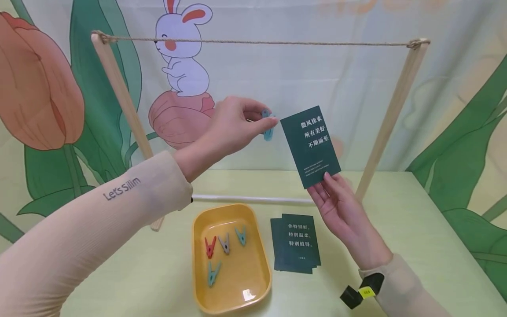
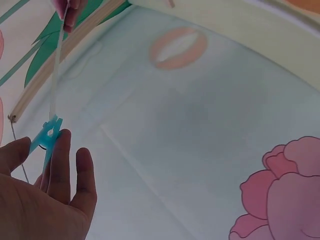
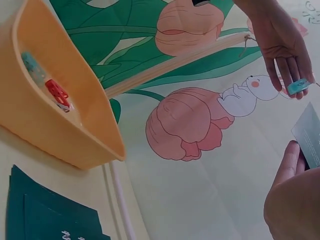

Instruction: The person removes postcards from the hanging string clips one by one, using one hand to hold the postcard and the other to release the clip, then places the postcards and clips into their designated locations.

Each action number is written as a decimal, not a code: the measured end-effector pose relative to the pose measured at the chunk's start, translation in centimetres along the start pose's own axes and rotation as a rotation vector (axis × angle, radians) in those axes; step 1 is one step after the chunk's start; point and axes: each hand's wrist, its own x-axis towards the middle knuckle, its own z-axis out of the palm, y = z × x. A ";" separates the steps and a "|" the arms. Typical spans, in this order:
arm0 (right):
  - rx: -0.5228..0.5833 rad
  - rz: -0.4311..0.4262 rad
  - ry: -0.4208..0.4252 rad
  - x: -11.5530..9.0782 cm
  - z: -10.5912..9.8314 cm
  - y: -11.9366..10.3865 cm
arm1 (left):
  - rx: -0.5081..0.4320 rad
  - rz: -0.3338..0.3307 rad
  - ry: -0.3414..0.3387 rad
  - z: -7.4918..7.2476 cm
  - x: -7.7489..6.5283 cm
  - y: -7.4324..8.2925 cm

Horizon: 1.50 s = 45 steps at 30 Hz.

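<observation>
Between thumb and fingers my left hand (image 1: pixel 236 123) pinches a blue clothespin (image 1: pixel 267 125), held up just left of a dark green card (image 1: pixel 310 147). White printed lettering covers the card's upper part. My right hand (image 1: pixel 340 207) grips that card by its lower edge, thumb on the front, and holds it tilted below the twine (image 1: pixel 277 42). In the left wrist view the clothespin (image 2: pixel 47 136) sits between the thumb and fingertips, its tip overlapping the card's edge. The right wrist view shows part of the card (image 3: pixel 309 135) above the right fingers.
A yellow tray (image 1: pixel 233 304) holds several clothespins, among them a red one (image 1: pixel 210 247) and a grey one (image 1: pixel 225 243). Right of it lies a stack of green cards (image 1: pixel 297 255). Wooden posts (image 1: pixel 123 94) carry the twine, with a printed cloth behind.
</observation>
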 end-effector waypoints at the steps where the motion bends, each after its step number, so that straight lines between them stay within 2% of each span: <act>1: 0.001 0.006 -0.002 -0.1 0.0 0.1 | -0.005 -0.008 -0.007 0.0 -0.2 -0.3; 7: -0.032 0.046 -0.001 -0.8 -0.7 0.9 | 0.009 -0.085 -0.047 0.4 -1.3 -1.9; 15: -0.117 0.073 0.054 -1.3 -1.7 1.9 | -0.077 -0.163 -0.100 1.1 -2.8 -4.0; 18: -0.147 0.086 0.109 -1.4 -1.9 2.3 | -0.085 -0.168 -0.110 1.4 -3.3 -4.9; 26: -0.195 0.140 0.189 -2.0 -3.0 3.4 | -0.106 -0.164 -0.132 2.2 -4.6 -7.1; 40: -0.226 0.238 0.329 -3.3 -5.8 5.6 | -0.104 -0.349 -0.182 4.3 -8.0 -10.7; 45: -0.246 0.258 0.340 -3.9 -6.9 6.3 | -0.109 -0.388 -0.202 5.3 -9.5 -12.0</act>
